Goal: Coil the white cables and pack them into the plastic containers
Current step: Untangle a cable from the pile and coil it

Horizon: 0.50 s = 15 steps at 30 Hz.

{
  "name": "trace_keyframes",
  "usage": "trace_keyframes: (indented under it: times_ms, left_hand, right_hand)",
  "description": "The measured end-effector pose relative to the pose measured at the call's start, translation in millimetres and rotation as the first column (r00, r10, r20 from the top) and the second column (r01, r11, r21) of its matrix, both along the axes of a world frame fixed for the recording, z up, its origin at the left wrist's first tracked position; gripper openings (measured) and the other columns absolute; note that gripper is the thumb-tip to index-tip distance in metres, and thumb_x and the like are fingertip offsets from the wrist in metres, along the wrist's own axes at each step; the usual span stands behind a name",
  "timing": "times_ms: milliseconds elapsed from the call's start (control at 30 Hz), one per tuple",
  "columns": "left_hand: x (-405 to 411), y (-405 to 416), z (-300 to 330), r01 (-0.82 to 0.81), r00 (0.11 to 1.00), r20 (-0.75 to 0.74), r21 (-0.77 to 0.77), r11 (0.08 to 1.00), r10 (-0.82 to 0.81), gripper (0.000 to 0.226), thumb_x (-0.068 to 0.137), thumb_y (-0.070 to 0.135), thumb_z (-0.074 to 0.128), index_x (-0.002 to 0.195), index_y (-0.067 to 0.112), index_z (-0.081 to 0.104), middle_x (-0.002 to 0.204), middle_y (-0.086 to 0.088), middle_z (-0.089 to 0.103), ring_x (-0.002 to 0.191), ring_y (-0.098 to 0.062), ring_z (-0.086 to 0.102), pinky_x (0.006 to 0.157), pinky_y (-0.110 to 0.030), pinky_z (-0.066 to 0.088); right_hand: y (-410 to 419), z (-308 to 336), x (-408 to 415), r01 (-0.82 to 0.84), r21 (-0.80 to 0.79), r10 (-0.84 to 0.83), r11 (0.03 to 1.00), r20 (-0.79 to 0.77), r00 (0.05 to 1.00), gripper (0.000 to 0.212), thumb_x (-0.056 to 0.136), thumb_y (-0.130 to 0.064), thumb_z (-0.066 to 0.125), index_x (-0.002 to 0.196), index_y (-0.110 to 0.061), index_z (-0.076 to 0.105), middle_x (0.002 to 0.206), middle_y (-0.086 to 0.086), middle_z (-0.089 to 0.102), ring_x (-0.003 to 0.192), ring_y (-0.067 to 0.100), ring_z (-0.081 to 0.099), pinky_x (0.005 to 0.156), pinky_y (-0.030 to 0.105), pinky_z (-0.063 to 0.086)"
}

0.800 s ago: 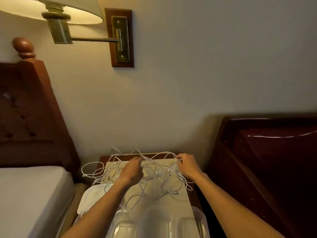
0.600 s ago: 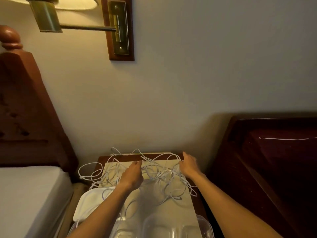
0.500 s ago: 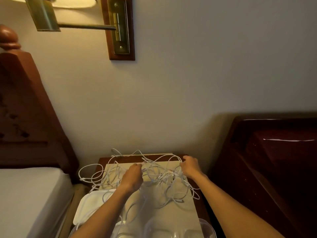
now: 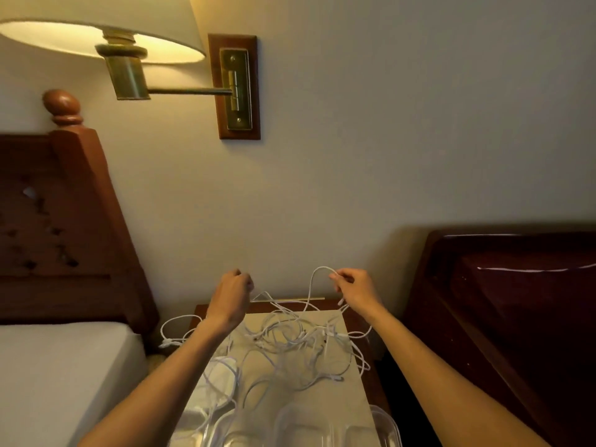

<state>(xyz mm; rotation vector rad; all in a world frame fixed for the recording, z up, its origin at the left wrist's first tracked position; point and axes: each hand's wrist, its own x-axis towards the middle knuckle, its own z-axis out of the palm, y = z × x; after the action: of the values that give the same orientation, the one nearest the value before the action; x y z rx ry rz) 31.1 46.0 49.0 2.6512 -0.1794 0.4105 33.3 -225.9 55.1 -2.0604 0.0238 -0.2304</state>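
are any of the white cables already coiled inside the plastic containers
No: the white cables lie in a loose tangle on the nightstand, and the plastic containers at the near edge show no coil.

lit wall lamp [image 4: 106, 40], wooden headboard [image 4: 61, 221], nightstand [image 4: 371, 379]

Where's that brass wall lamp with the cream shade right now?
In the head view the brass wall lamp with the cream shade hangs at the upper left, above the wooden headboard, its arm running right to a wooden wall plate.
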Motion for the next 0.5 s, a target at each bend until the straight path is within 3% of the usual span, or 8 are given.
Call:
trace_keyframes:
  times_ms: [100, 167, 200, 267, 333, 400, 500]
  left_hand:
    - [-6, -4, 17, 0.068, 0.996, -0.057, -0.020, 0.997, -0.069, 0.026, 0.094, 0.009, 0.056, 0.119, 0.010, 0.063, 0.120, -0.009, 0.058, 0.109, -0.027, 0.057, 0.088, -0.033, 0.045]
    - [-12, -19, 29, 0.180, 0.978, -0.073, -0.199, 0.963, -0.198, 0.038, 0.094, 0.006, 0.056, 0.132, 0.012, 0.055, 0.129, -0.006, 0.056, 0.096, -0.021, 0.064, 0.080, -0.028, 0.051]
    - [-16, -29, 36, 0.218, 0.958, -0.092, -0.390, 0.895, -0.273, 0.042, 0.095, 0.003, 0.054, 0.135, 0.013, 0.051, 0.131, -0.005, 0.055, 0.085, -0.019, 0.067, 0.072, -0.027, 0.055]
    - [-22, -50, 48, 0.213, 0.906, -0.100, -0.732, 0.647, -0.411, 0.044, 0.097, 0.001, 0.048, 0.138, 0.015, 0.044, 0.131, -0.004, 0.054, 0.077, -0.021, 0.069, 0.065, -0.030, 0.058]
    - [-25, -65, 58, 0.166, 0.872, -0.094, -0.866, 0.471, -0.480, 0.034, 0.099, 0.001, 0.044, 0.131, 0.011, 0.049, 0.121, -0.008, 0.058, 0.081, -0.025, 0.069, 0.068, -0.033, 0.059]
    - [-24, -72, 64, 0.167, 0.873, -0.086, -0.872, 0.460, -0.479, 0.019, 0.099, 0.002, 0.044, 0.110, 0.004, 0.059, 0.101, -0.014, 0.061, 0.075, -0.023, 0.068, 0.069, -0.031, 0.059]
    - [-16, -68, 67, 0.203, 0.929, -0.032, -0.791, 0.578, -0.370, 0.016, 0.097, 0.004, 0.050, 0.089, 0.008, 0.063, 0.079, -0.011, 0.060, 0.065, -0.017, 0.066, 0.073, -0.034, 0.059]
  right_hand:
    - [3, 27, -4, -0.041, -0.029, 0.043, 0.999, 0.074, 0.996, 0.018, 0.091, -0.032, 0.065, 0.088, -0.018, 0.076, 0.065, -0.005, 0.065, 0.057, 0.005, 0.056, 0.061, 0.024, 0.049]
    - [8, 46, -9, -0.114, -0.054, 0.119, 0.992, 0.108, 0.987, 0.019, 0.091, -0.033, 0.065, 0.092, -0.018, 0.077, 0.067, -0.005, 0.066, 0.056, 0.002, 0.055, 0.060, 0.020, 0.047]
    - [11, 56, -12, -0.152, -0.058, 0.158, 0.987, 0.127, 0.979, 0.019, 0.091, -0.032, 0.065, 0.094, -0.018, 0.077, 0.066, -0.005, 0.065, 0.055, 0.001, 0.053, 0.058, 0.018, 0.046]
    - [16, 70, -18, -0.224, -0.062, 0.231, 0.973, 0.151, 0.961, 0.019, 0.093, -0.030, 0.062, 0.097, -0.017, 0.076, 0.065, -0.005, 0.063, 0.054, 0.003, 0.051, 0.055, 0.015, 0.045]
    - [18, 81, -23, -0.263, -0.066, 0.270, 0.963, 0.172, 0.947, 0.018, 0.095, -0.027, 0.061, 0.098, -0.018, 0.075, 0.061, -0.012, 0.061, 0.054, 0.005, 0.052, 0.055, 0.015, 0.047]
    - [14, 84, -24, -0.279, -0.063, 0.286, 0.958, 0.180, 0.941, 0.017, 0.096, -0.026, 0.059, 0.096, -0.019, 0.075, 0.058, -0.016, 0.061, 0.054, 0.007, 0.054, 0.057, 0.020, 0.050]
    - [2, 75, -23, -0.383, -0.044, 0.385, 0.923, 0.087, 0.919, 0.020, 0.097, -0.026, 0.057, 0.091, -0.018, 0.074, 0.058, -0.011, 0.056, 0.054, 0.011, 0.051, 0.057, 0.028, 0.050]
